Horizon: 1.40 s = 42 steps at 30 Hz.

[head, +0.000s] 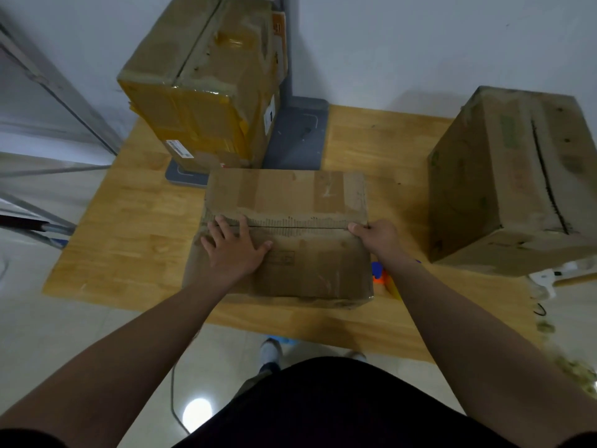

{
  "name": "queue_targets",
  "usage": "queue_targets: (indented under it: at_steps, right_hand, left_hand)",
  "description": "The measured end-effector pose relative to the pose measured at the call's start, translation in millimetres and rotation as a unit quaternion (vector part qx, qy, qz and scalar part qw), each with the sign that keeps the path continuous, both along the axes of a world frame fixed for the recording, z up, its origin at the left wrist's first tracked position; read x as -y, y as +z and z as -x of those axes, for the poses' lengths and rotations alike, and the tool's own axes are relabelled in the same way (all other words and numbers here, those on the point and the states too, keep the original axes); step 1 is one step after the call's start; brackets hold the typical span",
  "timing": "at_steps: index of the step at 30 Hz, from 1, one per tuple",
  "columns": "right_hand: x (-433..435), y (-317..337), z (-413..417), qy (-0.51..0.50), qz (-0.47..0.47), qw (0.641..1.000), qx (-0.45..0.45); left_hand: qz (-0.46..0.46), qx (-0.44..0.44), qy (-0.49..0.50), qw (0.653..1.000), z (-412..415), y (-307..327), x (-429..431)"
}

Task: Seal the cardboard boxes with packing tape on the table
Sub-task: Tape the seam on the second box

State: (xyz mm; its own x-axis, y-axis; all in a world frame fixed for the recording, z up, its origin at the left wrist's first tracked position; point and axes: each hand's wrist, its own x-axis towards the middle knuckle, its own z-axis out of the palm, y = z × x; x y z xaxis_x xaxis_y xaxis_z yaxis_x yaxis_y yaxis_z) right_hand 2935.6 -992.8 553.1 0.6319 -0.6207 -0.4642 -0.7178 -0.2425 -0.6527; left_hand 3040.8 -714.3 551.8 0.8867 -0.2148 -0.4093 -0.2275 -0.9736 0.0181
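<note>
My left hand [232,250] lies flat on top of the box [290,270] in front of me, fingers spread and straight, their tips reaching the seam where the two flaps meet, toward its left end. My right hand [376,236] grips the same box at the right end of that seam, fingers curled over the edge. The box sits on the wooden table [129,227], near its front edge, flaps closed. Behind the box and to its left stands a taller taped box [206,92] on a grey base [300,130], almost touching the box's far side. Well to the right of the box sits a third box [517,176]. Just beside the box's right wall, an orange and blue thing [378,274] is mostly hidden under my right forearm; I cannot tell what it is.
</note>
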Motion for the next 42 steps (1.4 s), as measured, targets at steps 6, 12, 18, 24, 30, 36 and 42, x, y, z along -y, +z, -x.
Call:
queue_targets:
  at_steps: [6, 12, 18, 24, 30, 36, 42]
  right_hand:
    - [-1, 3, 12, 0.025, 0.11, 0.994, 0.006]
    - [-46, 24, 5, 0.261, 0.327, 0.908, 0.03]
    - [-116, 23, -15, 0.43, 0.236, 0.871, -0.018]
    - [-121, 12, -10, 0.388, 0.237, 0.887, -0.083]
    - [-100, 11, 10, 0.311, 0.281, 0.896, -0.146]
    - [-129, 16, -9, 0.28, 0.246, 0.919, -0.129]
    - [-191, 11, -52, 0.37, 0.194, 0.903, -0.097]
  left_hand:
    - [0.03, -0.01, -0.039, 0.999, -6, 5, -26]
    - [0.052, -0.037, -0.156, 0.986, -13, 7, -35]
    - [0.076, -0.1, -0.25, 0.96, -15, 19, 1]
    - [0.061, -0.097, -0.248, 0.962, -18, 8, -16]
    - [0.053, -0.053, -0.226, 0.971, -42, 4, -74]
    - [0.047, -0.051, -0.222, 0.973, -48, 8, -88]
    - [0.096, -0.081, -0.227, 0.966, -53, 2, -79]
